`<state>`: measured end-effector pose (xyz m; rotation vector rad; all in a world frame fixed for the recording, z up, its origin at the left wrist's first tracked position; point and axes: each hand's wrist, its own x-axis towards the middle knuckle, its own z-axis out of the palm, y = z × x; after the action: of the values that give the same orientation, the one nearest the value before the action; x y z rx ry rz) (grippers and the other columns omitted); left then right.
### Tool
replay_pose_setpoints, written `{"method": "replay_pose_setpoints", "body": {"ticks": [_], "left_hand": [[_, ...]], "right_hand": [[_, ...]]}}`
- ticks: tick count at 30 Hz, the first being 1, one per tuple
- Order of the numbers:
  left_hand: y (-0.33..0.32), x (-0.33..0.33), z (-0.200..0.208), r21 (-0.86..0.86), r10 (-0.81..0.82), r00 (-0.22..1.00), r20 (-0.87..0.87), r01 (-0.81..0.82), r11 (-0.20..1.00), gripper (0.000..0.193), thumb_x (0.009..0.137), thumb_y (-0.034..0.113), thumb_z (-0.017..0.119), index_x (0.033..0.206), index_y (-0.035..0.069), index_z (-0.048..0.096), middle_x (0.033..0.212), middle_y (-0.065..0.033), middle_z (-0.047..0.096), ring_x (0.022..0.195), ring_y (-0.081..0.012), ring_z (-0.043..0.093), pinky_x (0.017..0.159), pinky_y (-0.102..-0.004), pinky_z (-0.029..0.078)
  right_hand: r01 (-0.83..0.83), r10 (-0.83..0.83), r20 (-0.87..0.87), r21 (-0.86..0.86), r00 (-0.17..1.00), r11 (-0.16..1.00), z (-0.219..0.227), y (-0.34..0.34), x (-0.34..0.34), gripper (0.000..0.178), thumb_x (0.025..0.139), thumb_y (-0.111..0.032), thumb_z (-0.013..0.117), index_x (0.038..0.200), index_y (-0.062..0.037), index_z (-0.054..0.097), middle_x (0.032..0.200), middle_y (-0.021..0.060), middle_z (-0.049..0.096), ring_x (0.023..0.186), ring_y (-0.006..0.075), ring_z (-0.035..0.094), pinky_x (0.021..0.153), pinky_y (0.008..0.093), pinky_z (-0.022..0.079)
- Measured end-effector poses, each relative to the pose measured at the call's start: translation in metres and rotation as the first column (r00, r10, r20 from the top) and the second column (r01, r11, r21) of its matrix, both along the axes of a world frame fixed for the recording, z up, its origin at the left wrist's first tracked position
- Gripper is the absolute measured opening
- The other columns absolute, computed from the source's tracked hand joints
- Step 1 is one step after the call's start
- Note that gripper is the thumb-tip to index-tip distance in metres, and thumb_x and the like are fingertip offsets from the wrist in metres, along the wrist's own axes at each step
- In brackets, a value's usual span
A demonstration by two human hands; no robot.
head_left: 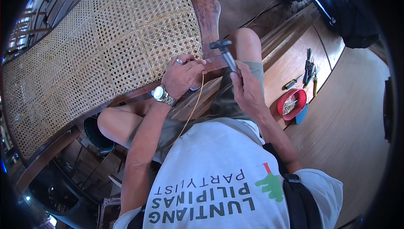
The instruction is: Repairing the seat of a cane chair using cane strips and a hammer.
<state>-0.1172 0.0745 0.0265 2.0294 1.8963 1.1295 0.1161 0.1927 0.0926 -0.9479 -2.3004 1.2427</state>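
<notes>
A woven cane panel (126,31) set in a dark wooden frame (207,16) lies across my lap and stretches to the left. At the frame's near right corner, my left hand (183,77) rests with its fingertips pinched on a thin cane strip (196,105). The strip's loose length hangs down toward my shirt. My right hand (249,89) grips a hammer (227,57) by its handle. The hammer's dark head is raised just right of the left fingertips, apart from the frame. Whether a nail sits under the left fingers is hidden.
To the right, a red container (279,108) holds small pale pieces. Near it lie a screwdriver (291,83) and some pliers (309,67). A dark bucket (99,135) stands by my left knee. Dark fabric with a light stripe (322,8) lies at the upper right.
</notes>
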Motion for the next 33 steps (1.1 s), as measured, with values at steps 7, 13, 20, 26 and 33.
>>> {"method": "replay_pose_setpoints", "body": {"ticks": [7, 13, 20, 26, 33], "left_hand": [[-0.001, 0.001, 0.003, -0.024, 0.015, 1.0, 0.016, -0.014, 1.0, 0.023, 0.087, 0.009, 0.08, 0.109, 0.013, 0.077, 0.115, -0.0003, 0.08, 0.104, -0.0267, 0.071, 0.091, -0.0421, 0.056], [0.001, 0.001, 0.003, 0.031, 0.023, 0.999, 0.044, -0.024, 0.999, 0.021, 0.087, 0.008, 0.08, 0.108, 0.012, 0.076, 0.111, -0.0002, 0.08, 0.103, -0.0269, 0.071, 0.089, -0.0419, 0.056], [0.0, 0.001, 0.0, -0.016, 0.032, 0.999, 0.023, -0.032, 0.999, 0.02, 0.087, 0.007, 0.081, 0.106, 0.011, 0.076, 0.109, -0.0014, 0.078, 0.101, -0.0278, 0.07, 0.088, -0.0417, 0.056], [0.007, -0.002, 0.002, 0.039, 0.045, 0.998, 0.053, -0.047, 0.998, 0.019, 0.087, 0.008, 0.082, 0.104, 0.01, 0.075, 0.109, -0.0028, 0.077, 0.101, -0.0287, 0.069, 0.088, -0.0424, 0.056], [0.003, 0.001, 0.002, 0.036, 0.034, 0.993, 0.116, -0.038, 0.999, 0.021, 0.087, 0.005, 0.081, 0.105, 0.01, 0.073, 0.107, -0.004, 0.076, 0.102, -0.0291, 0.069, 0.087, -0.0426, 0.056]], "right_hand": [[-0.051, 0.06, -0.05, 0.17, 0.997, 0.984, -0.013, 0.006, -0.011, 0.036, 0.112, -0.011, 0.058, 0.147, -0.0044, 0.057, 0.123, 0.0215, 0.071, 0.104, 0.0362, 0.071, 0.09, 0.0423, 0.056], [-0.091, 0.059, 0.171, 0.192, 0.984, 0.977, -0.02, 0.004, -0.02, 0.041, 0.11, -0.015, 0.059, 0.151, -0.0163, 0.058, 0.1, 0.0158, 0.064, 0.086, 0.0408, 0.067, 0.075, 0.0511, 0.055], [0.003, -0.002, -0.007, 0.19, 1.0, 0.982, -0.011, 0.002, -0.017, 0.044, 0.11, -0.017, 0.058, 0.154, -0.0189, 0.056, 0.1, 0.0164, 0.063, 0.083, 0.041, 0.068, 0.073, 0.0518, 0.055], [-0.066, 0.006, 0.237, 0.246, 0.971, 0.967, -0.008, 0.006, -0.025, 0.045, 0.11, -0.015, 0.057, 0.154, -0.0214, 0.056, 0.099, 0.0162, 0.062, 0.081, 0.0405, 0.067, 0.071, 0.0506, 0.055], [-0.121, 0.061, 0.254, 0.229, 0.965, 0.966, -0.008, 0.003, -0.024, 0.047, 0.109, -0.015, 0.056, 0.156, -0.0222, 0.055, 0.099, 0.0169, 0.061, 0.081, 0.0389, 0.068, 0.071, 0.0504, 0.056]]}}
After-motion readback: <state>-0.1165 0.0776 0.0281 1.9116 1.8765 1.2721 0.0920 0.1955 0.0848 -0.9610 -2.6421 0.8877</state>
